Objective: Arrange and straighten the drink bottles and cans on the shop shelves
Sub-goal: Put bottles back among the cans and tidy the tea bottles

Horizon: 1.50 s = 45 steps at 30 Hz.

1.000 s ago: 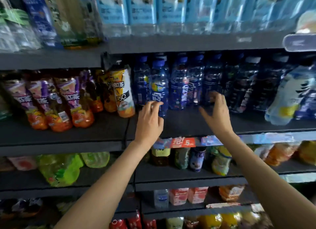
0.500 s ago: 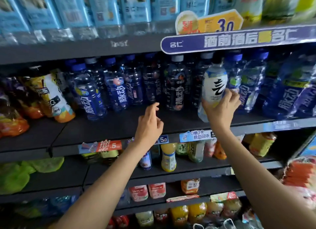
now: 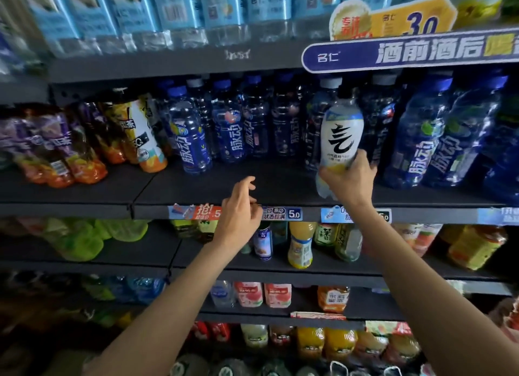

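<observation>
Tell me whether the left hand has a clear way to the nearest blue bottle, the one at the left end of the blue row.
Probably yes. The left hand hovers empty at the shelf edge, and only bare shelf lies between it and that blue bottle, which stands forward of its neighbours.

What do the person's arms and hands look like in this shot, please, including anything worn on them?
Both arms are bare from the bottom edge of the picture up to the fingers: no sleeves show. The left hand and the right hand wear no gloves, and no watch, bracelet or ring can be seen on either wrist or on the fingers that show. No markings are visible on either forearm.
</observation>
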Tool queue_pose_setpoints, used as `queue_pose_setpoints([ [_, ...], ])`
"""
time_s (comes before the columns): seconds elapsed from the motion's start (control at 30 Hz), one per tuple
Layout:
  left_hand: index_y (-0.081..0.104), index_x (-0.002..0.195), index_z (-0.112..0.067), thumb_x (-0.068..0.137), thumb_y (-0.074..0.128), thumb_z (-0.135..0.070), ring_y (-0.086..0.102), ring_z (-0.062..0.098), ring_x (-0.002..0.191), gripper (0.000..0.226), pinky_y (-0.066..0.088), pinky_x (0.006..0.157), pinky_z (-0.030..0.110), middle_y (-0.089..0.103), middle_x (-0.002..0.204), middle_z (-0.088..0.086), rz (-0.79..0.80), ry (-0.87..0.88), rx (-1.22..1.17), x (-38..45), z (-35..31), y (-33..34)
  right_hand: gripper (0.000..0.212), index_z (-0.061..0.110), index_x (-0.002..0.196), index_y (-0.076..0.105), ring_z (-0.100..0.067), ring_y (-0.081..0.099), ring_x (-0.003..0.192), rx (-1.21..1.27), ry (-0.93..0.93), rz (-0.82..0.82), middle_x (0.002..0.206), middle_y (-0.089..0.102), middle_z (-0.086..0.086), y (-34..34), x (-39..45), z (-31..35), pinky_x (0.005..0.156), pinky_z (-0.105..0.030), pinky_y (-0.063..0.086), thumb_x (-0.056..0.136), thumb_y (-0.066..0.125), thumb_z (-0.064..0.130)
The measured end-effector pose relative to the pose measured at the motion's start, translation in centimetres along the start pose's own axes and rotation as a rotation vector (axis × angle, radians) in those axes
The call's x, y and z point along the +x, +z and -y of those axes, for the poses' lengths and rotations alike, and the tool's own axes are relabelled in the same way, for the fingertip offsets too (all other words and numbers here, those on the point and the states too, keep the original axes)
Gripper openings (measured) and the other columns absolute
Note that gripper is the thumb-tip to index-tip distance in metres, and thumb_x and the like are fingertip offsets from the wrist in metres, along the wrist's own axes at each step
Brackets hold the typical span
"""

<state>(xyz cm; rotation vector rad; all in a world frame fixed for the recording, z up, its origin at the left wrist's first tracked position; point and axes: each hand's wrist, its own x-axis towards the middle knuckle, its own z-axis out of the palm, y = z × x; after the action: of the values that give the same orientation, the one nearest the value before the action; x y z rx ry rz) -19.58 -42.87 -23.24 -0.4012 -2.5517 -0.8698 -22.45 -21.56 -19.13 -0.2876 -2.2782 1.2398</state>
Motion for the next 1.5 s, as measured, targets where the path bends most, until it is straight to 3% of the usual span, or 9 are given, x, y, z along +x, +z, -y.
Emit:
queue_pose_setpoints([
  [0.2, 0.039, 0.133, -0.007, 0.082, 0.063, -0.009, 0.058, 0.018, 0.098, 0.056, 0.048, 0.086, 0.043, 0.054, 0.118, 0.006, -0.046, 0.018, -0.015, -2.9, 3.9, -3.6, 0.048, 0.014, 0.099, 0.045, -0.023, 0.051, 0.095, 0.09, -0.291, 0.29, 0.092, 0.053, 0.002, 2.4, -4.9, 3.2, 0.086, -0.043, 0.044, 0.067, 0.08, 0.015],
  [0.33, 0.034, 0.138, -0.014, 0.083, 0.066, -0.019, 0.051, 0.016, 0.108, 0.063, 0.041, 0.092, 0.03, 0.052, 0.125, 0.0, -0.044, -0.012, 0.033, -5.8, 7.3, -7.9, 0.049, 0.013, 0.106, 0.052, 0.002, 0.046, 0.073, 0.126, -0.404, 0.398, 0.083, 0.049, 0.021, 5.8, -7.9, 7.1, 0.087, -0.035, 0.039, 0.066, 0.081, 0.013],
  [0.43, 0.032, 0.14, -0.017, 0.082, 0.068, -0.028, 0.048, 0.012, 0.113, 0.069, 0.039, 0.097, 0.035, 0.05, 0.126, -0.004, -0.052, -0.03, 0.045, -7.7, 10.3, -11.4, 0.048, 0.018, 0.099, 0.052, 0.009, 0.056, 0.076, 0.247, -0.388, 0.477, 0.086, 0.056, 0.018, 9.3, -10.4, 10.2, 0.072, -0.009, 0.042, 0.064, 0.082, 0.006],
  [0.63, 0.025, 0.144, -0.02, 0.08, 0.067, -0.043, 0.037, 0.013, 0.126, 0.079, 0.03, 0.105, 0.031, 0.041, 0.139, -0.001, -0.086, -0.107, 0.079, -13.3, 19.4, -23.1, 0.07, 0.01, 0.122, 0.048, 0.0, 0.052, 0.1, 0.359, -0.399, 0.72, 0.111, 0.056, 0.012, 21.5, -20.1, 20.3, 0.077, 0.003, 0.036, 0.063, 0.085, 0.011],
  [0.83, 0.031, 0.141, -0.017, 0.074, 0.071, -0.051, 0.044, 0.018, 0.125, 0.086, 0.037, 0.103, 0.037, 0.046, 0.137, 0.0, -0.092, -0.303, 0.027, -19.8, 30.6, -35.4, 0.049, 0.025, 0.103, 0.056, -0.005, 0.062, 0.095, 0.589, -0.175, 1.005, 0.107, 0.065, 0.006, 33.9, -32.9, 30.8, 0.086, -0.025, 0.052, 0.066, 0.081, 0.006],
  [1.0, 0.04, 0.133, -0.032, 0.07, 0.072, -0.055, 0.053, 0.008, 0.111, 0.075, 0.047, 0.09, 0.028, 0.054, 0.124, -0.011, -0.102, -0.518, -0.045, -25.6, 39.8, -44.9, 0.01, 0.017, 0.095, 0.064, -0.014, 0.068, 0.073, 0.77, 0.218, 1.257, 0.089, 0.071, -0.003, 43.6, -39.0, 39.2, 0.068, -0.03, 0.057, 0.085, 0.063, 0.012],
  [1.17, 0.041, 0.134, -0.03, 0.073, 0.067, -0.058, 0.051, 0.005, 0.104, 0.072, 0.041, 0.079, 0.02, 0.052, 0.116, -0.016, -0.018, -0.657, 0.067, -30.3, 50.0, -51.8, 0.031, 0.01, 0.108, 0.062, -0.024, 0.067, 0.089, 0.566, 0.382, 1.471, 0.102, 0.07, -0.01, 56.3, -43.9, 43.3, 0.08, -0.036, 0.057, 0.081, 0.07, 0.024],
  [1.33, 0.035, 0.139, -0.014, 0.082, 0.066, -0.042, 0.051, 0.017, 0.114, 0.07, 0.039, 0.081, 0.02, 0.05, 0.13, -0.001, 0.199, -0.79, 0.124, -30.9, 62.6, -58.7, 0.057, 0.016, 0.12, 0.055, -0.02, 0.067, 0.094, 0.537, 0.326, 1.472, 0.111, 0.068, -0.005, 70.4, -49.9, 47.4, 0.071, -0.033, 0.057, 0.07, 0.08, 0.027],
  [1.5, 0.056, 0.118, -0.008, 0.091, 0.056, -0.016, 0.056, 0.015, 0.1, 0.028, 0.042, 0.081, 0.022, 0.058, 0.104, 0.001, 0.021, -0.892, 0.131, -29.1, 74.0, -66.7, 0.061, 0.021, 0.111, 0.042, -0.008, 0.05, 0.096, 0.428, -0.154, 1.234, 0.106, 0.052, 0.009, 81.8, -53.2, 54.9, 0.08, -0.024, 0.042, 0.066, 0.084, 0.019],
])
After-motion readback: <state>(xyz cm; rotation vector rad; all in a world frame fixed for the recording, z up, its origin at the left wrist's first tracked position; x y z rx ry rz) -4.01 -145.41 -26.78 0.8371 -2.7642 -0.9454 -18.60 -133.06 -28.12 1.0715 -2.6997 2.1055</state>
